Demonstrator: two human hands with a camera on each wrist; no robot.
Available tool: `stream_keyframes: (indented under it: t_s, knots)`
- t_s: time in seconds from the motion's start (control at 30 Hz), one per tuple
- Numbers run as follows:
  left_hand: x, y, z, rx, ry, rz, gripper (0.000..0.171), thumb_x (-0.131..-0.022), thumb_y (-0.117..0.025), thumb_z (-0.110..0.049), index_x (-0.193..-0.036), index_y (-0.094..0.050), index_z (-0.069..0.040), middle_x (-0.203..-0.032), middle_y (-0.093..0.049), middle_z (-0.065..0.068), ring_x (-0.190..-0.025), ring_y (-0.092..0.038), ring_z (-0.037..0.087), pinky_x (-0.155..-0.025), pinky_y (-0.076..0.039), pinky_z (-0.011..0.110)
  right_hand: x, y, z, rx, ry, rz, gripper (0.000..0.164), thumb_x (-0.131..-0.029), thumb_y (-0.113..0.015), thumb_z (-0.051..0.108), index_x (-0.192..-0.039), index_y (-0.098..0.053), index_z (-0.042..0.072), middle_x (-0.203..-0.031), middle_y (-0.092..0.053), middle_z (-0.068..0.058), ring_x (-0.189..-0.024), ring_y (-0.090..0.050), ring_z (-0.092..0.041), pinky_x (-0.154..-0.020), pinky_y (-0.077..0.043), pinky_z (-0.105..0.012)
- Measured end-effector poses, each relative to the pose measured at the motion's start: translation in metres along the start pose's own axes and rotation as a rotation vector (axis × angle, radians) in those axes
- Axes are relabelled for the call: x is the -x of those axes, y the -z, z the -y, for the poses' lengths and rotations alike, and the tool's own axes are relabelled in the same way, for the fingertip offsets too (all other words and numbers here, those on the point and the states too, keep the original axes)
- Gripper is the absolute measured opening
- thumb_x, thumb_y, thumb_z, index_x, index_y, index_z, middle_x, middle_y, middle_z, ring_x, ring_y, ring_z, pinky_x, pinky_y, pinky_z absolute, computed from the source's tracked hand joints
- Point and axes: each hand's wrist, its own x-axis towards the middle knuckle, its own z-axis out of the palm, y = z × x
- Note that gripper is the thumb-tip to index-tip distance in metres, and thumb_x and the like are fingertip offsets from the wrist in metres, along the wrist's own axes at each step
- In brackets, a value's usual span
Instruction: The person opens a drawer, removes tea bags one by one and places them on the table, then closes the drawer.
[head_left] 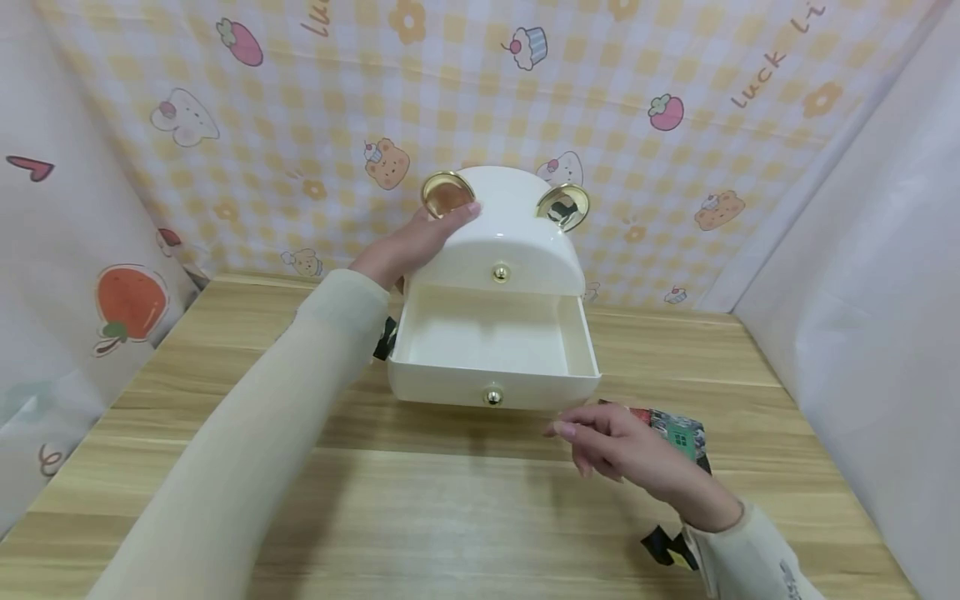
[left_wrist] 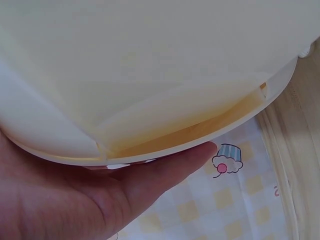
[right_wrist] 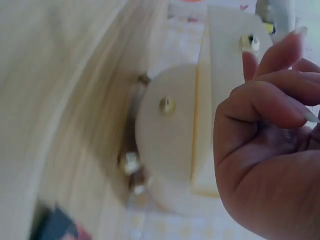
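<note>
While the right hand (head_left: 636, 454) hangs over the near part of the wood table (head_left: 465, 517), its fingers are loosely bent and hold nothing that shows. It is close to the front corner of the drawer (head_left: 442, 386). A flat thing with a bright print (head_left: 681, 437) lies on the table, partly hidden by that hand; I can't tell what it is.

Next comes the drawer, which sticks far out of the white box (head_left: 498, 248). It has a little gold knob (head_left: 492, 397) on its front. Its floor and sides are white, and I see nothing inside. Higher up, the round front has a second gold knob (head_left: 501, 272), so that may be another drawer; I can't see behind it.

The white box is at the back of the table, and the left hand (head_left: 412, 246) grips its side, with the thumb by a shiny gold round (head_left: 447, 193). My guess is that this step is keeping the box still with its drawer out; moving the drawer would need the right hand at the lower knob.

Last is the checked cloth (head_left: 637, 108).
</note>
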Motion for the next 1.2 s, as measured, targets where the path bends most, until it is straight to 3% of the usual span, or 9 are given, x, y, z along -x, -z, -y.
stream_keyframes:
  t_s: [0.3, 0.4, 0.63, 0.9, 1.2]
  knots:
    - [-0.002, 0.0, 0.003, 0.005, 0.005, -0.007, 0.076, -0.08, -0.049, -0.077, -0.143, -0.029, -0.04, -0.115, -0.061, 0.011, -0.094, -0.068, 0.032, -0.073, -0.054, 0.05, -0.017, -0.031, -0.003, -0.31, -0.024, 0.114, 0.048, -0.102, -0.041, 0.037, -0.131, -0.053, 0.0, -0.067, -0.052, -0.001, -0.046, -0.035, -0.007, -0.041, -0.028, -0.027]
    - [-0.004, 0.001, 0.004, -0.003, 0.022, -0.02, 0.082, -0.078, -0.049, -0.079, -0.146, -0.02, -0.044, -0.115, -0.06, 0.012, -0.093, -0.068, 0.034, -0.07, -0.054, 0.052, -0.022, -0.041, 0.0, -0.42, -0.036, 0.135, 0.052, -0.102, -0.041, 0.039, -0.135, -0.05, 0.0, -0.065, -0.049, 0.001, -0.045, -0.035, -0.006, -0.043, -0.027, -0.026]
    - [0.001, 0.0, 0.001, -0.005, 0.019, -0.01, 0.081, -0.079, -0.048, -0.078, -0.146, -0.026, -0.038, -0.117, -0.06, 0.011, -0.096, -0.067, 0.031, -0.074, -0.055, 0.048, -0.034, -0.063, 0.009, -0.611, -0.082, 0.143, 0.057, -0.1, -0.041, 0.047, -0.142, -0.046, 0.007, -0.065, -0.052, 0.004, -0.045, -0.039, -0.004, -0.045, -0.029, -0.02]
    - [0.016, -0.005, -0.011, -0.013, 0.036, -0.015, 0.086, -0.083, -0.05, -0.073, -0.152, -0.014, -0.035, -0.117, -0.058, 0.013, -0.095, -0.067, 0.032, -0.072, -0.055, 0.048, -0.044, -0.076, 0.017, -0.744, -0.019, 0.103, 0.061, -0.099, -0.04, 0.049, -0.142, -0.043, 0.005, -0.063, -0.05, 0.006, -0.044, -0.039, -0.003, -0.045, -0.029, -0.018]
    - [0.017, -0.004, -0.011, -0.004, 0.051, -0.011, 0.09, -0.083, -0.049, -0.073, -0.153, -0.006, -0.038, -0.12, -0.057, 0.012, -0.098, -0.065, 0.031, -0.08, -0.052, 0.052, -0.049, -0.079, 0.017, -0.806, -0.011, 0.028, 0.055, -0.1, -0.041, 0.045, -0.137, -0.045, 0.004, -0.057, -0.045, 0.008, -0.045, -0.037, -0.004, -0.047, -0.029, -0.02]
